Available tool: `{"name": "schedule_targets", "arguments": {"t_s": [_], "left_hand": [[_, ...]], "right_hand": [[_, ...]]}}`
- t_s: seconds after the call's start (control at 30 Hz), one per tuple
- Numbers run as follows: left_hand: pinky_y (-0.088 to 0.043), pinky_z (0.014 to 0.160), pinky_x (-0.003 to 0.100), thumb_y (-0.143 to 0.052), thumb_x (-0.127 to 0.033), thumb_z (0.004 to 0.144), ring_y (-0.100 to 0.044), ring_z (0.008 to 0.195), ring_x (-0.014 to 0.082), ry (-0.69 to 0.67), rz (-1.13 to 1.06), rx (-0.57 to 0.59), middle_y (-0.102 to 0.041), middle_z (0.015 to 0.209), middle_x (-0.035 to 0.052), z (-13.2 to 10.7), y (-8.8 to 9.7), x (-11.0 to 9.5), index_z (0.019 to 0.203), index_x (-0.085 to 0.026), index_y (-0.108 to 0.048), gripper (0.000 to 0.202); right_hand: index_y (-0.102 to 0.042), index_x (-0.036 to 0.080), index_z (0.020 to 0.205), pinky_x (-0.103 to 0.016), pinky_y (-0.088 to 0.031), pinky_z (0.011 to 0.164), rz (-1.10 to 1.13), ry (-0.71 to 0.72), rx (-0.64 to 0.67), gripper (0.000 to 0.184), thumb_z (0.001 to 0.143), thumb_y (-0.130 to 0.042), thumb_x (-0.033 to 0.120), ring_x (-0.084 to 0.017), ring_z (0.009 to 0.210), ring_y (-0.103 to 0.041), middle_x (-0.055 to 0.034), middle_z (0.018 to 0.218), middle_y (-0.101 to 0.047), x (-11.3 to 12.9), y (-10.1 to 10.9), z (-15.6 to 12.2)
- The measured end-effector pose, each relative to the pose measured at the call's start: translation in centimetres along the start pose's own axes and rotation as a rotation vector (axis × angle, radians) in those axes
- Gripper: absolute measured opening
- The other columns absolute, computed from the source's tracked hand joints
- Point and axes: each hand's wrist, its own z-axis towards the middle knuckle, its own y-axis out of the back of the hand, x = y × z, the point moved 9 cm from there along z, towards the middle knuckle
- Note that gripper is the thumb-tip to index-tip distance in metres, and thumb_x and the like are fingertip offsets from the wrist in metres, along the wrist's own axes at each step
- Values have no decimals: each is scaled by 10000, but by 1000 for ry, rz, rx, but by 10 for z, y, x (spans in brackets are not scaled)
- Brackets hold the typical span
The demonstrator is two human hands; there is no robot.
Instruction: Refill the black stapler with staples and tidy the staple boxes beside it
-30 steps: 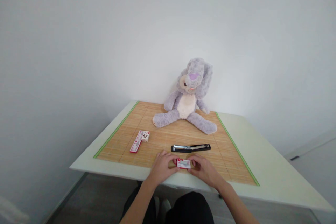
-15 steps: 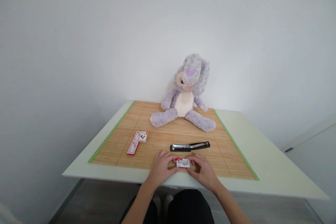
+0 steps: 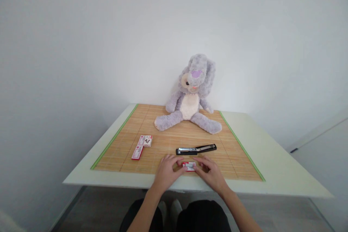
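Note:
A small red and white staple box (image 3: 189, 166) lies near the front edge of the mat, with a grey patch showing on its upper face. My left hand (image 3: 168, 171) grips its left end between thumb and fingers. From the other side, my right hand (image 3: 210, 173) holds the right end, its thumb on the face of the box. Just beyond my fingers rests a black stapler (image 3: 196, 149), unfolded so that its metal rail shows.
Several small red and white boxes (image 3: 137, 152) sit together at the left of the bamboo mat (image 3: 163, 152). A grey plush rabbit (image 3: 189, 107) sits at the back against the wall. The white table's (image 3: 282, 166) front edge is close to my wrists.
My thumbs have moved onto the upper face of the box, and more grey shows there. The whole view has shifted slightly. The stapler and other boxes stay in place on the mat.

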Motion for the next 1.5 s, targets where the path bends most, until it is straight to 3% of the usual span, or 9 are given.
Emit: {"name": "schedule_targets", "arguments": {"t_s": [0.13, 0.37, 0.57, 0.73, 0.9, 1.23, 1.37, 1.5], "left_hand": [[-456, 1008, 433, -592, -421, 986, -559, 1157, 245, 15, 67, -118, -667, 1201, 30, -2, 10, 1, 1192, -349, -711, 248], [-356, 1172, 510, -415, -336, 1060, -429, 1373, 245, -64, 258, -104, -536, 1489, 12, -5, 5, -13, 1414, -382, -576, 392], [-288, 1216, 553, -433, -379, 1047, -418, 1398, 268, -54, 334, -75, -497, 1547, 19, -5, 0, -14, 1478, -389, -518, 440], [-265, 1226, 562, -423, -379, 1047, -418, 1401, 269, -40, 333, -65, -492, 1553, 2, -4, 0, -16, 1498, -414, -485, 456], [-261, 1226, 562, -410, -374, 1052, -412, 1399, 262, -39, 336, -65, -485, 1554, -1, -4, 2, -16, 1514, -416, -456, 466], [-261, 1223, 560, -430, -363, 1043, -407, 1401, 262, -37, 337, -76, -490, 1546, 11, -4, 2, -14, 1502, -406, -471, 463], [-268, 1222, 565, -444, -365, 1037, -416, 1398, 268, -36, 325, -81, -500, 1538, 10, -4, 2, -14, 1482, -411, -499, 451], [-291, 1215, 552, -436, -370, 1040, -423, 1390, 265, -34, 318, -86, -504, 1536, 4, -4, 2, -13, 1475, -411, -508, 443]], "right_hand": [[-761, 310, 1195, -315, -490, 761, -14, 14, 75, 332, 920, -690, 482, -198, 838, -615, -30, 928, -638, 14, -1, 10], [-794, 308, 1035, -300, -493, 797, -143, 67, 216, 170, 908, -715, 387, -182, 832, -630, -17, 931, -652, 31, -13, 29], [-790, 268, 957, -311, -500, 801, -173, 131, 207, 169, 928, -677, 390, -188, 822, -633, -40, 963, -676, 39, -16, 43], [-782, 263, 992, -297, -487, 798, -197, 119, 136, 254, 989, -588, 426, -184, 836, -632, -36, 941, -676, 45, -7, 76], [-789, 243, 973, -285, -486, 794, -225, 128, 161, 260, 980, -615, 436, -171, 815, -624, -34, 937, -668, 43, -15, 98], [-791, 269, 990, -303, -479, 816, -245, 170, 189, 230, 985, -613, 416, -194, 888, -638, -38, 935, -680, 41, -17, 95], [-776, 268, 1024, -309, -481, 796, -292, 143, 109, 228, 954, -647, 443, -201, 892, -626, -45, 996, -678, 32, -3, 91], [-777, 268, 898, -340, -467, 840, -386, 156, 63, 166, 903, -711, 419, -229, 935, -593, -47, 946, -650, 30, 3, 84]]}}
